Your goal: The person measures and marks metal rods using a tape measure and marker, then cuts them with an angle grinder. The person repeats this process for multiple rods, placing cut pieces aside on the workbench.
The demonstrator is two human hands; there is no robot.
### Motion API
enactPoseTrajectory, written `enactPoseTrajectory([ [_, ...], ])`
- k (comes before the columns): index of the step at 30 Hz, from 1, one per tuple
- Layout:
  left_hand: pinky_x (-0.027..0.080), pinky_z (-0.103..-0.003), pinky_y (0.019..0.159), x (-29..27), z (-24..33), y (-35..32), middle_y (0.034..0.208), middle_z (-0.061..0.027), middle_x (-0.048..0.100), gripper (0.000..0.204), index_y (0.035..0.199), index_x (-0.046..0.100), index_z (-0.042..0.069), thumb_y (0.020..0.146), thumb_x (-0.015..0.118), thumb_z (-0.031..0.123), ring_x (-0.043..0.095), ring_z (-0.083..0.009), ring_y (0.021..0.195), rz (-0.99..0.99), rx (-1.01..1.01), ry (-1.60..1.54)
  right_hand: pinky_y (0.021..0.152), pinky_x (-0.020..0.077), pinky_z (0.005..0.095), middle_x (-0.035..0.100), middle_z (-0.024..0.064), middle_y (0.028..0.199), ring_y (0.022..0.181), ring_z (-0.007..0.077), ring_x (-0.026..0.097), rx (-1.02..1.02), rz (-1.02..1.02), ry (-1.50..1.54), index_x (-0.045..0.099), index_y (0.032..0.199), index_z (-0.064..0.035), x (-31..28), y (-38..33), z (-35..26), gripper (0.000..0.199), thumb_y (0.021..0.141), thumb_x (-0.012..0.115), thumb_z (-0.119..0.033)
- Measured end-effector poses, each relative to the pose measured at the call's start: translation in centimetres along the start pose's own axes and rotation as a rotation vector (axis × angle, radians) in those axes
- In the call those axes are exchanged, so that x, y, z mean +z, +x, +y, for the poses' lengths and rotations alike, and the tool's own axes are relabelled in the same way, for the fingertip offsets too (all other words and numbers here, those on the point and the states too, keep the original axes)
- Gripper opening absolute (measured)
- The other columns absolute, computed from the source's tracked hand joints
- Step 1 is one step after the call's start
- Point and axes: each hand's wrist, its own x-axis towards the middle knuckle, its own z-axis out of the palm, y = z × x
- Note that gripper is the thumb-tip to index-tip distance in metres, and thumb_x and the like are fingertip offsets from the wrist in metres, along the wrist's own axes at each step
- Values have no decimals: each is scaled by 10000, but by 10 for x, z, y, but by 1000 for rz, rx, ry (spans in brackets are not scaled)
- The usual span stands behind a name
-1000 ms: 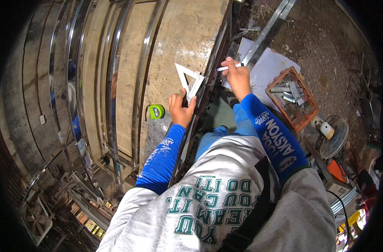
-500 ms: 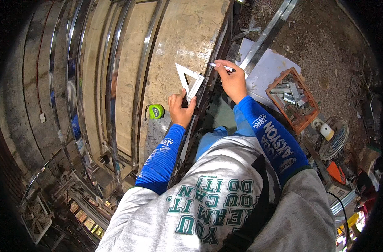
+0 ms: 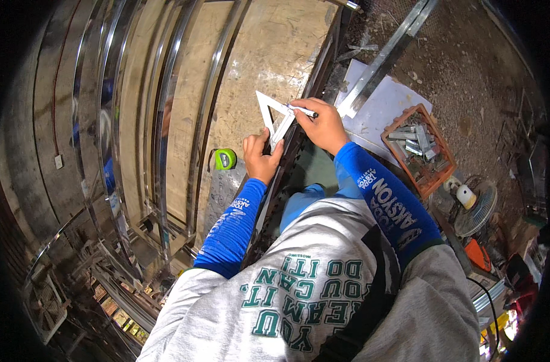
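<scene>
The flat white square (image 3: 281, 128) lies at the edge of the scuffed wooden desk (image 3: 269, 54), its lower corner between the left hand's (image 3: 262, 158) thumb and fingers. The right hand (image 3: 323, 125) pinches a slim pen (image 3: 308, 113) beside it. Nearby sits a rounded green tape (image 3: 226, 159); farther, a slatted orange crate (image 3: 438, 177).

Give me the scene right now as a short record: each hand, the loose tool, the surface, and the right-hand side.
Left hand: the hand grips the near end of a white triangular square
Right hand: the hand holds a white marker, tip at the square's right corner; contact unclear
Loose tool: green tape measure, left of the left hand
Surface: worn wooden tabletop
Right side: orange crate of metal pieces; fan nearby
</scene>
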Motion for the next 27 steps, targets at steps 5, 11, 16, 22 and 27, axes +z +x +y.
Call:
enactPoseTrajectory([
  [5,485,-424,837,-1,1,1,928,-120,598,478,1241,729,1,816,901,138,575,-318,918,12,22,5,800,626,342,770,156,1117,1023,273,765,23,-11,-26,773,1202,-18,0,-2,-1,238,998,706,-120],
  [11,486,-425,836,0,0,2,932,-126,605,478,1236,731,-4,812,901,137,577,-326,922,2,12,14,773,622,384,762,166,1095,975,336,763,-53,0,-83,777,1147,-18,-3,-3,-6,210,999,696,-142],
  [16,488,-425,843,0,-1,0,943,-127,615,481,1233,731,-5,808,902,144,586,-327,930,12,3,3,783,588,516,753,209,1051,907,443,726,-12,-69,-455,750,963,-23,-17,-12,-23,217,981,685,-229],
  [22,494,-429,854,-1,3,3,980,-131,633,494,1245,716,0,809,897,145,596,-330,946,7,5,-5,770,568,536,730,281,887,841,486,710,290,-22,-352,724,911,19,8,-13,6,366,1012,674,-328],
  [27,506,-429,915,-7,4,8,1080,-154,658,547,1306,671,-5,824,884,141,616,-348,1017,-15,-42,-130,721,532,494,702,251,760,741,419,709,479,-156,47,683,871,45,36,-5,35,386,985,720,-322],
])
